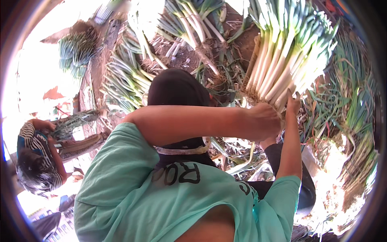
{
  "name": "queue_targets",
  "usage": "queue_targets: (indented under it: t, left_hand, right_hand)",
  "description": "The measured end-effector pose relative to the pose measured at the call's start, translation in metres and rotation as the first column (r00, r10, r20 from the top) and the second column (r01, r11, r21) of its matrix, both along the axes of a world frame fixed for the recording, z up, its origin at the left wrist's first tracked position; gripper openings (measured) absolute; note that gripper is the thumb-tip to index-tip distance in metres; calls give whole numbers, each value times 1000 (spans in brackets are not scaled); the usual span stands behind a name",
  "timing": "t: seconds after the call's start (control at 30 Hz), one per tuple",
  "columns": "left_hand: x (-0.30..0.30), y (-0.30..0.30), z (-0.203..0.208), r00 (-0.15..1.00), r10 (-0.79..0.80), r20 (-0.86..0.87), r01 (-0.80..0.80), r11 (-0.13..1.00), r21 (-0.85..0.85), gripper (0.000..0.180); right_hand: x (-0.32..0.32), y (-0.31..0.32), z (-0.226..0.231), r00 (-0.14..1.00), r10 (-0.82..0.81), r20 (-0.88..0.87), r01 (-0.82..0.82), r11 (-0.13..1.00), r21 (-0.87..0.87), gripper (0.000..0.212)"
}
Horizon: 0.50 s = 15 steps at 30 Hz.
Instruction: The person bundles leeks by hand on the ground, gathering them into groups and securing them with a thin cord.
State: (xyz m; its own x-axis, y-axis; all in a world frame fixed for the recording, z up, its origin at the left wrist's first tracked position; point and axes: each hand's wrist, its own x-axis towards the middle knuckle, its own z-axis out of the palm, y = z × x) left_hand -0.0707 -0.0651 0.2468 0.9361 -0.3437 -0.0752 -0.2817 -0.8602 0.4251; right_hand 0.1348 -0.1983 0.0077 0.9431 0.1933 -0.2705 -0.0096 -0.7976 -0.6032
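Observation:
A thick bunch of leeks (278,60), white stems toward me and green leaves fanned out away, leans at the upper right. My left arm reaches across my body, and my left hand (265,121) is closed at the bunch's root end, its fingers mostly hidden behind the back of the hand. Just right of it, my right hand (294,104) grips the lower stems, thumb and fingertips showing against them. Brownish roots hang from the left side of the bunch.
Loose leeks (127,76) lie ahead on the left, with another pile (191,24) at the top. Leafy heaps (350,92) line the right side. A separate bundle (76,50) rests far left. Another person (38,161) sits at the left. My dark-clad knee (175,88) rises in the middle.

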Motion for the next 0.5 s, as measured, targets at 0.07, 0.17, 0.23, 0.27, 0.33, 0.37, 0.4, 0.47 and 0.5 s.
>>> queue_targets:
  t: [0.07,0.17,0.23,0.27,0.33,0.37,0.4,0.47,0.5]
  left_hand:
    - [-9,-1,11,996,-88,-12,87,993,-77,11]
    - [-22,-12,35,987,-139,79,144,988,-50,11]
    - [-43,-22,46,982,-162,98,163,987,2,12]
    - [-56,-24,56,979,-153,135,156,988,-5,13]
    - [-76,-31,55,974,-131,185,148,986,-82,15]
    - [-90,-31,57,969,-108,223,140,981,-133,16]
    - [-103,-31,58,960,-76,271,132,972,-196,17]
    - [-130,-26,64,903,49,426,117,928,-354,19]
    - [-139,-21,63,827,137,546,147,883,-445,20]
  right_hand:
    - [-9,-8,15,983,19,185,19,980,-198,76]
    - [3,-27,29,991,-86,101,66,980,185,48]
    - [-34,18,77,984,17,-179,35,959,280,28]
    - [-35,27,80,975,93,-204,-23,946,323,28]
    - [-35,41,66,933,223,-282,-106,920,377,28]
    - [-43,52,66,913,260,-315,-134,920,369,29]
    - [-62,64,81,893,287,-346,-156,920,359,29]
    - [-99,79,120,828,416,-377,-273,885,378,29]
    - [-95,72,123,824,434,-364,-279,871,405,28]
